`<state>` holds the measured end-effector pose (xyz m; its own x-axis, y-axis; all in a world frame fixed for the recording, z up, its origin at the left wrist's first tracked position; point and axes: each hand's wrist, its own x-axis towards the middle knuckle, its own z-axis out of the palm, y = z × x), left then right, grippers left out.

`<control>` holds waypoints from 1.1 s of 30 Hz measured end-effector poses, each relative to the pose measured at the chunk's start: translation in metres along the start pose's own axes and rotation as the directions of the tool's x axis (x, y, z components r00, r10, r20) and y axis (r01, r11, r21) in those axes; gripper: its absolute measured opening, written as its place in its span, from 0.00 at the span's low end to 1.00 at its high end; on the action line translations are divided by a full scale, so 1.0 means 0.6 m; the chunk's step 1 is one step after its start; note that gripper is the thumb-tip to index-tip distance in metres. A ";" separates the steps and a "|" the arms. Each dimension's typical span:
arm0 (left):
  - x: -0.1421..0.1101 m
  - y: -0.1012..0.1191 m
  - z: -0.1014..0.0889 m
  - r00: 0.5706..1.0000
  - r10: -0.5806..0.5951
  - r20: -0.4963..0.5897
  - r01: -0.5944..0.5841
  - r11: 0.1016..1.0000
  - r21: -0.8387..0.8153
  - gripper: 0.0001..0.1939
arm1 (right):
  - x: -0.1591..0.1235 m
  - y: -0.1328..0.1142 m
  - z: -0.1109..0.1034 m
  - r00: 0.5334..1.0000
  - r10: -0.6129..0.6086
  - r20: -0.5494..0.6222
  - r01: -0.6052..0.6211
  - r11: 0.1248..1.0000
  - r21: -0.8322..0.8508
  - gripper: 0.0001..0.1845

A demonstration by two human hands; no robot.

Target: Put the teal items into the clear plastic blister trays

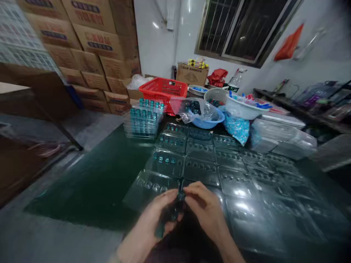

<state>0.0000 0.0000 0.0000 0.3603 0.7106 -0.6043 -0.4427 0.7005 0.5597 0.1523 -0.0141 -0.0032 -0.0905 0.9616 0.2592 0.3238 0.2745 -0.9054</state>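
My left hand is closed around several small, dark teal, see-through plastic pieces; their exact kind is blurred. The fingertips of my right hand are pinched at the upper end of these pieces, touching one between the two hands. Just beyond my hands lies a clear plastic blister tray with a row of cavities along it. Behind it, another clear tray has teal pieces sitting in its row. More clear trays are laid out side by side on the dark green table.
Stacked trays with teal pieces stand at the back. Beside them are a red plastic basket, a blue basin with a plastic bag, and a white basin. Cardboard cartons are piled at the left wall.
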 end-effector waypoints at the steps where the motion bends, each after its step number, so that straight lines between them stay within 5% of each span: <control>1: 0.002 -0.004 -0.003 0.999 -0.032 0.000 0.032 0.999 0.001 0.11 | -0.004 0.002 0.001 1.000 0.000 0.019 0.000 1.000 0.002 0.10; 7: 0.009 -0.020 -0.006 0.989 -0.144 0.039 0.146 0.987 -0.060 0.11 | -0.024 0.010 0.008 0.999 -0.029 0.042 0.031 0.999 -0.045 0.13; 15: 0.012 -0.035 -0.011 0.990 -0.137 0.011 0.137 0.981 -0.138 0.12 | -0.033 0.010 0.008 0.986 -0.131 0.101 0.147 0.975 -0.168 0.15; 24: -0.002 -0.034 -0.017 0.989 -0.138 0.044 0.144 0.976 -0.163 0.14 | -0.023 -0.005 0.005 0.993 -0.087 0.085 0.097 0.987 -0.125 0.11; 28: -0.008 -0.025 -0.022 0.986 -0.145 0.083 0.157 0.977 -0.147 0.15 | 0.006 -0.002 -0.001 1.000 -0.005 0.016 0.006 0.999 -0.051 0.08; 33: -0.027 -0.003 -0.027 0.992 -0.068 0.108 0.081 0.989 -0.125 0.15 | 0.097 0.051 -0.024 0.984 0.163 -0.073 -0.163 0.987 0.006 0.11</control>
<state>-0.0184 -0.0138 -0.0006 0.4758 0.6646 -0.5762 -0.5109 0.7420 0.4340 0.1703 0.0503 -0.0112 0.0327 0.9907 0.1322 0.3289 0.1142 -0.9375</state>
